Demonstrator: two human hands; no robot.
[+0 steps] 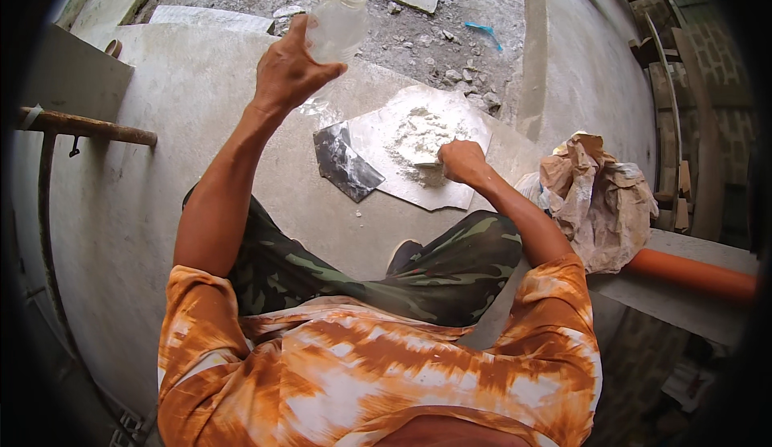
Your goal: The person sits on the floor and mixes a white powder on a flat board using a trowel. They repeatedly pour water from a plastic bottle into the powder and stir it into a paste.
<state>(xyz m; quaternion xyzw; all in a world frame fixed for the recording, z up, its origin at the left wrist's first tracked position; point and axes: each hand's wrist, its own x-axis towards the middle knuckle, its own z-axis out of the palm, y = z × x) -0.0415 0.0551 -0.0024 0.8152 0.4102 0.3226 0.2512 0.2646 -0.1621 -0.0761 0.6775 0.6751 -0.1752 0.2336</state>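
Note:
My left hand (296, 69) is raised and closed round a translucent plastic bottle (338, 27) with a round mouth; it is tilted over the ground beyond the board. My right hand (464, 161) is closed at the right side of a heap of whitish powder (426, 131). A small flat blade (426, 164) pokes out of that fist into the powder; its handle is hidden. The heap lies on a pale, irregular board (450, 196) on the concrete floor. A dark, powder-smeared flat piece (347, 162) overlaps the board's left corner.
A crumpled brown paper sack (599, 197) stands at the right, near an orange pipe (691, 274) on a concrete ledge. Rough ground with rubble (462, 73) and a blue strip (485, 32) lies ahead. A rusty metal bar (100, 127) juts in from the left.

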